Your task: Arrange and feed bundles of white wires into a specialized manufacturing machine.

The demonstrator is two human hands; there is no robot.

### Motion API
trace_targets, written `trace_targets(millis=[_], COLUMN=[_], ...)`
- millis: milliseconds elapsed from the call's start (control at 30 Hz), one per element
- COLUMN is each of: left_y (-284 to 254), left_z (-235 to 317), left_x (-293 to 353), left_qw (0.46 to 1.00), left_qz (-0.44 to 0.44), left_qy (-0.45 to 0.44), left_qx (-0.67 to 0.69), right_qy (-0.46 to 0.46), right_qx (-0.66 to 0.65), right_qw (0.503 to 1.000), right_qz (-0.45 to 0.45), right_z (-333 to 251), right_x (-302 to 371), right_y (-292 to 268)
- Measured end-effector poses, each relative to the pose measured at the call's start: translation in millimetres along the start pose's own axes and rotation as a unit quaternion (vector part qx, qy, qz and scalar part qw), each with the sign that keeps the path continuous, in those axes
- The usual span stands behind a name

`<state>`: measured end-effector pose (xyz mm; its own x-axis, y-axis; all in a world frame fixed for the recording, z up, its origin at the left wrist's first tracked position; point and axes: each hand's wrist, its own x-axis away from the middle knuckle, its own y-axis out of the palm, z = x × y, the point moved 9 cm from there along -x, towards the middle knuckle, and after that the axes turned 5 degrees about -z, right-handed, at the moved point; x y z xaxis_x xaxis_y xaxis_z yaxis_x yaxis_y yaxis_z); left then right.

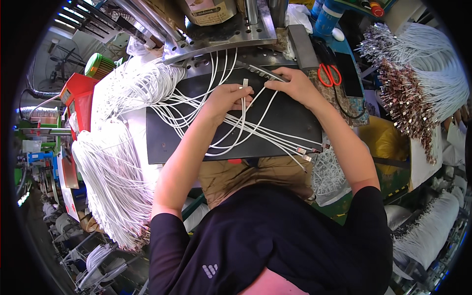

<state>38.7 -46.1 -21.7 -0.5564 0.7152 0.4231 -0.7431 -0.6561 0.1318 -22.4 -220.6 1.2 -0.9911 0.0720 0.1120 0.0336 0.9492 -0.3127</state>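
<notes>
Between the thumb and fingers of my left hand [231, 101] is a white cable [243, 114], its small pale connector [245, 82] pointing up past the fingertips. My right hand [297, 87] is closed on the near end of a slotted grey metal bar [263, 72], which slants up and left toward the press. Another white cable runs down and left from just below the right thumb. Several more white cables [265, 131] lie across the black work surface [164, 135], with connectors at its right edge. What sits in the bar's slots is too small to make out.
Ahead stands a metal press platform [221, 43] with upright posts. Large bundles of white cable [115, 182] lie at left, and another [423, 73] at right. Orange-handled scissors [329, 74] rest at the right. A clear bag of small parts [327, 172] is by the table's right corner.
</notes>
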Motion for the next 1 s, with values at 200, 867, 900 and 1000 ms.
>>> trace_targets(millis=[200,867,900,1000], left_y=[-2,-17,-14,-12], left_z=[0,-8,-9,-9], left_x=[-6,2,1,0], left_qw=[0.992,0.995,0.994,0.993], left_qz=[-0.051,-0.040,-0.051,-0.049], left_qy=[-0.069,-0.070,-0.075,-0.086], left_qx=[-0.095,-0.058,-0.059,-0.057], right_qy=[0.021,0.006,0.003,-0.001], right_qx=[-0.011,-0.019,-0.014,-0.005], right_qw=[0.999,0.998,0.998,0.997], right_qz=[-0.036,-0.054,-0.062,-0.078], right_z=[3,8,5,-1], right_x=[5,3,5,8], right_y=[5,6,6,7])
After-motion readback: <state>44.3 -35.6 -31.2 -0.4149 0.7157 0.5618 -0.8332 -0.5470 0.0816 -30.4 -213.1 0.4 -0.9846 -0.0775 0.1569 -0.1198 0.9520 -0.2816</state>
